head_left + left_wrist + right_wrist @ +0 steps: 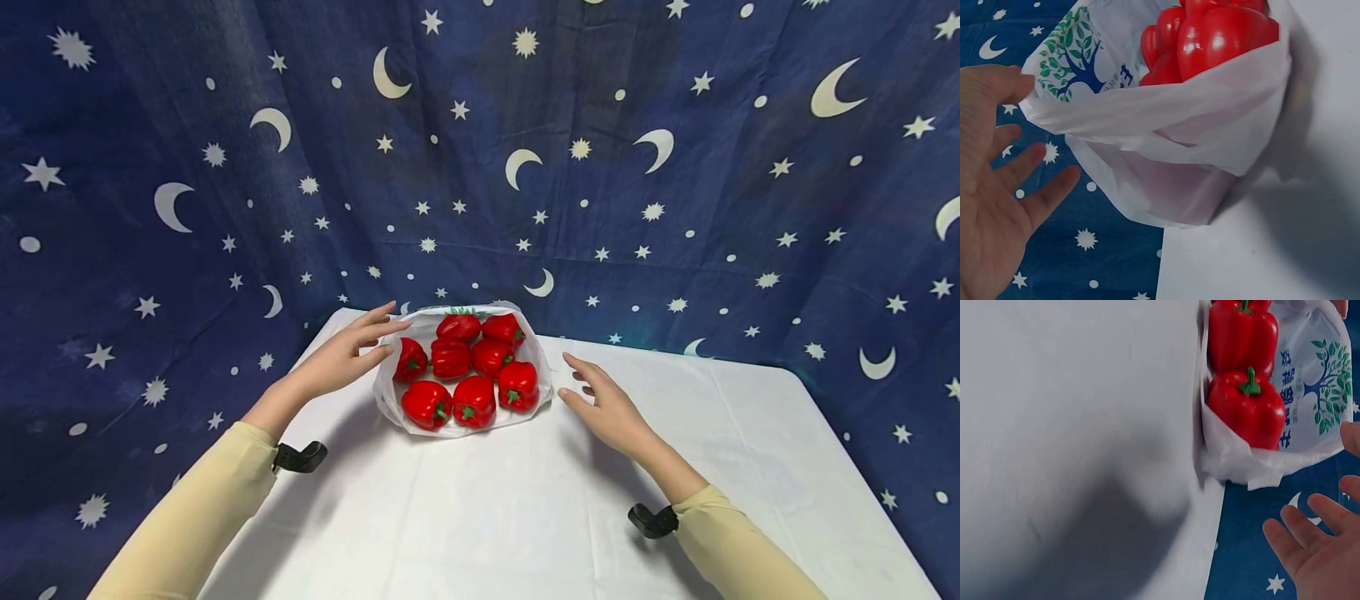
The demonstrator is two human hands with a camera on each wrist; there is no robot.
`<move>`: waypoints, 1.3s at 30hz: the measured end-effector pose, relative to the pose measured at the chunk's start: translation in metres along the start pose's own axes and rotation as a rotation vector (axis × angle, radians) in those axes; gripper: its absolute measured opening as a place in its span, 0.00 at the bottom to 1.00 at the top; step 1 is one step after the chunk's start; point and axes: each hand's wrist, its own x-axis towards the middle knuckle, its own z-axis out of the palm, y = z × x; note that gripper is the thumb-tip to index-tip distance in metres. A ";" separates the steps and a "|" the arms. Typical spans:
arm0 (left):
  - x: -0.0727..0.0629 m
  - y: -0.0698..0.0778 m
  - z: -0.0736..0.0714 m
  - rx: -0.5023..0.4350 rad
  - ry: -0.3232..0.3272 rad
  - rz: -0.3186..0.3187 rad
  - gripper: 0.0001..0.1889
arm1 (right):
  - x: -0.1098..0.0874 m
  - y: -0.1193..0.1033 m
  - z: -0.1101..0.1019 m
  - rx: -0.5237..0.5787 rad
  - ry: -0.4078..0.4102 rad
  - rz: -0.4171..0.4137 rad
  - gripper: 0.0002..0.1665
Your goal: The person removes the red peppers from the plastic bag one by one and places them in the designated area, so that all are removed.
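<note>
A white plastic bag (388, 400) sits at the far side of the table, its mouth spread wide around several red bell peppers (474, 402) with green stems. Beside its left rim is my left hand (341, 354), fingers extended and spread; in the left wrist view a fingertip (1021, 86) is right at the bag's edge. To the right of the bag, a short gap away, my right hand (611, 408) hovers over the table with loosely bent fingers and nothing in it. The bag's inner wall carries a green and blue tree print (1329, 387).
A white cloth (480, 508) covers the table. Behind and to the left hangs a dark blue curtain (480, 158) with moons and stars, close behind the bag. Each wrist wears a black band (300, 457).
</note>
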 end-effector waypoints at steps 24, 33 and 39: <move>0.020 0.000 -0.010 -0.115 -0.100 -0.088 0.26 | 0.013 -0.022 0.025 0.125 -0.079 0.063 0.33; 0.019 -0.006 -0.003 -0.146 -0.066 -0.085 0.26 | 0.018 -0.025 0.029 0.155 -0.077 0.129 0.33; 0.019 -0.007 0.000 -0.174 -0.038 -0.067 0.26 | 0.024 -0.028 0.033 0.193 -0.037 0.117 0.32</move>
